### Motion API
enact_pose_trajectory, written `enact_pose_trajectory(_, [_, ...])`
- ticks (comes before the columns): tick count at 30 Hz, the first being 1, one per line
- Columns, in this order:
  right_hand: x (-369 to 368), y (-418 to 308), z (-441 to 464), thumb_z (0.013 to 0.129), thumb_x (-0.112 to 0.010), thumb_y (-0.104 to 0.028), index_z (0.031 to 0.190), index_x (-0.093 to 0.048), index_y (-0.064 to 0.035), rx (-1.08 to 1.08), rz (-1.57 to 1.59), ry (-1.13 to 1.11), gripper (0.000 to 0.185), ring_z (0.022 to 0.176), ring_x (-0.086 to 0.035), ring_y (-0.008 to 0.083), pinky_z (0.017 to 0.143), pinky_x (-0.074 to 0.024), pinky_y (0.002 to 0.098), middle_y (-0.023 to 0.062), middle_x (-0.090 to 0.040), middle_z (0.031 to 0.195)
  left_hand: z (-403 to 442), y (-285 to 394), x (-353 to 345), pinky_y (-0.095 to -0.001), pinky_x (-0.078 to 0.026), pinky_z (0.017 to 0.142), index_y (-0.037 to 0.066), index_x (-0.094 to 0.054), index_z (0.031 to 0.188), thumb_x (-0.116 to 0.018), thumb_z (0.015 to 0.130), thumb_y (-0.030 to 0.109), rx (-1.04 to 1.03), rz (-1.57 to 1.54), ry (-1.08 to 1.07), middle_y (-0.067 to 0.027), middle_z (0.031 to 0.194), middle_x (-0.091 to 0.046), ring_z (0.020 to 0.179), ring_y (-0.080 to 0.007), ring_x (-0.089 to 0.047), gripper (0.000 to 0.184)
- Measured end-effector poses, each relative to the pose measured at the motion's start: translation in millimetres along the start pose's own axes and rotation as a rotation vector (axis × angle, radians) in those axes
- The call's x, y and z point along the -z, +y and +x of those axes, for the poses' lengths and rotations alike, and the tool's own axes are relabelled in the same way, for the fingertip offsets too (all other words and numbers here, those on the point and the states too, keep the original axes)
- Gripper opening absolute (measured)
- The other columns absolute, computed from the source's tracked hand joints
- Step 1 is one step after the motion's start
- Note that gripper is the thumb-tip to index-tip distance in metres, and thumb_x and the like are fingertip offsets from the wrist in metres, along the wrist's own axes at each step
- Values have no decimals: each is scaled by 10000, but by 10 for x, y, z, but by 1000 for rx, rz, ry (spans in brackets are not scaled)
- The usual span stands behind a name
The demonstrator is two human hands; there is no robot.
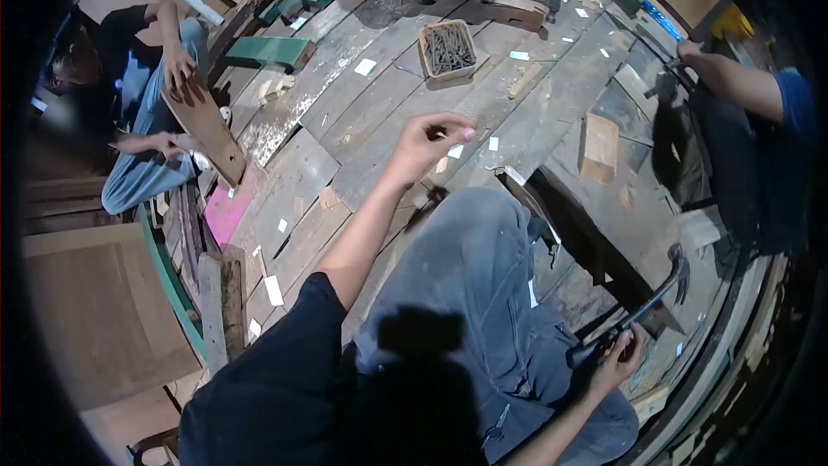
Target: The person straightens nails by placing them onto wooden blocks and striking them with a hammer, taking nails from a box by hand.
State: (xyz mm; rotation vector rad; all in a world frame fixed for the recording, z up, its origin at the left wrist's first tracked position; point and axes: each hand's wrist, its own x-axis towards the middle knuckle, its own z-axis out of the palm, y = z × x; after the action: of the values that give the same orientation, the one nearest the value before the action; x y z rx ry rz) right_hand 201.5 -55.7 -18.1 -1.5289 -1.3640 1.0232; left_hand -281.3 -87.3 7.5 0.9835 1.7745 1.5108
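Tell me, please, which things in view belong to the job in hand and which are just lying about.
Likely part of the job:
hammer, in the right hand
nails, in the tub

Apparently just lying about:
white scraps
pink sheet
pale wood block

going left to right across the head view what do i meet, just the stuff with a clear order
Brown panel → pink sheet → the wearer's left hand → hammer gripped in the wearer's right hand → a co-worker's blue sleeve.
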Motion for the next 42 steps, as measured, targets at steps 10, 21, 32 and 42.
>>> enact_pose_trajectory(10, [2, 151, 66, 1033, -564, -181, 1193, -594, 16, -18, -116, -29, 255, 748, -498, 76, 634, -407, 206, 20, -570, 891, 1107, -1321, 660, -236, -462, 686, -1, -711, 957, -810, 845, 211, 121, -47, 458, -27, 868, -724, 776, -74, -616, 260])
enact_pose_trajectory(21, [12, 196, 101, 1023, -566, -160, 1155, -616, 42, 10, -302, -24, 246, 810, -529, 117, 736, -444, 247, 43, -610, 946, 2182, -1590, 948, -298, -544, 722, 70, -762, 980, -741, 816, 202, 29, 296, 621, -81, 830, -750, 752, -165, -712, 212])
enact_pose_trajectory(32, [-70, 125, 84, 1019, -570, -178, 1150, -622, 42, 51, -357, -25, 262, 912, -550, 154, 850, -441, 278, 66, -620, 1023, 2311, -1533, 672, -371, -458, 1029, 170, -656, 1287, -722, 832, 263, -202, 575, 328, -162, 1257, -649, 1177, -312, -609, 469])
enact_pose_trajectory(42, [-108, 114, 72, 1024, -564, -157, 1143, -625, 23, 45, -302, -7, 224, 822, -510, 97, 748, -412, 225, 15, -593, 962, 2214, -1345, 387, -416, -471, 1037, 268, -667, 1266, -735, 795, 518, -127, 1099, 266, -86, 1410, -545, 1275, -289, -544, 538])
